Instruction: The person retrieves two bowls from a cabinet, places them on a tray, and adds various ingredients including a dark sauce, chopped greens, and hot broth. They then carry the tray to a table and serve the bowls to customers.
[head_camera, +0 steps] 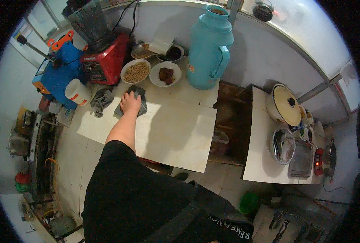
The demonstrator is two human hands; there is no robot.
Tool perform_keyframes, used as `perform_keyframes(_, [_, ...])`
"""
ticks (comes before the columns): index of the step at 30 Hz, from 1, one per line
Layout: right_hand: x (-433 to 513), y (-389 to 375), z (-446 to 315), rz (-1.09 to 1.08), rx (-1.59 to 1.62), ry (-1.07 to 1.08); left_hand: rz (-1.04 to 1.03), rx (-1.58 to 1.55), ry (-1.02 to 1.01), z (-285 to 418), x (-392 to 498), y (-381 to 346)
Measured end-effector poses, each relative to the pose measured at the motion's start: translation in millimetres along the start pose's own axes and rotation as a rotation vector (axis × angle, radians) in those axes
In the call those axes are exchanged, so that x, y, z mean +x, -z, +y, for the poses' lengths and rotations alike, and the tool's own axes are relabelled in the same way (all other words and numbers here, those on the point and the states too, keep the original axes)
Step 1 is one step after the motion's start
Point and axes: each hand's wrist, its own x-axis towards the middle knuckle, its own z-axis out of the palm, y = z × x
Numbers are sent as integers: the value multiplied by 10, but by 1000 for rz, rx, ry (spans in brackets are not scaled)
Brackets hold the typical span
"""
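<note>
My left hand (130,102) presses palm down on a dark grey cloth (142,107) on the white tabletop (173,130), its fingers curled over the fabric. A second, crumpled grey cloth (102,100) lies just to its left. Behind the hand stand a bowl of pale beans (135,72) and a white plate with dark reddish-brown pieces (166,76). Two more bowls sit farther back, one with a spoon (139,50) in it, the other holding something dark (174,53); a whitish block-like object (161,45) rests across them. My right hand is out of view.
A red blender (105,66), a blue machine with a lever (58,73) and a white tub (78,92) crowd the left. A large turquoise thermos flask (208,54) stands at the back right. Across a gap, another table (260,145) bears a lidded pot (284,104) and a glass bowl (283,147).
</note>
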Motion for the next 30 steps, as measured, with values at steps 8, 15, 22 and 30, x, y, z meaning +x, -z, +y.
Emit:
perform_keyframes(8, [25,-46,-75,5,13,-57,-218,-387,-792,721,-1042,231])
perform_keyframes(15, [131,35,-364,50,-64,265,-450,-490,-1321,823,-2403,463])
perform_keyframes(22, [-263,135,-2083,41,-85,358,-1383,-1415,-76,1020,-2423,788])
perform_keyframes(30, [-873,263,-3545,-372,635,565,-1928,-1922,260,1638,-2677,1429])
